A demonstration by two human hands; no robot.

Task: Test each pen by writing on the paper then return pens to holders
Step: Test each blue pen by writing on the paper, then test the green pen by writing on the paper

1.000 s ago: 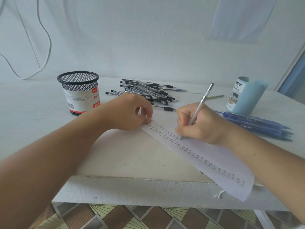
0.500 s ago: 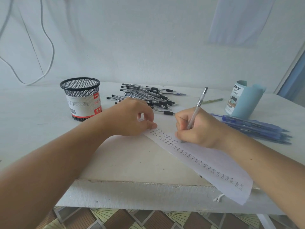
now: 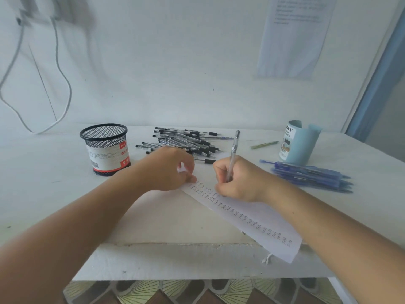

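A long strip of white paper lies slantwise on the table, covered with rows of small written marks. My right hand grips a clear pen nearly upright, its tip hidden behind my fingers at the paper. My left hand presses fingertips on the paper's upper left end. A black mesh pen holder stands empty at the left. A pale blue holder stands at the right. Between them lies a pile of black-capped pens. Several blue pens lie at the right.
A single green pen lies near the blue holder. The table's front edge runs just below my forearms, with patterned floor tiles beneath. White cables hang on the wall at the left, and a sheet of paper hangs top right.
My right hand has slid up the paper toward its upper left end, and the pen has tilted more upright. The camera has tipped upward, showing more wall.
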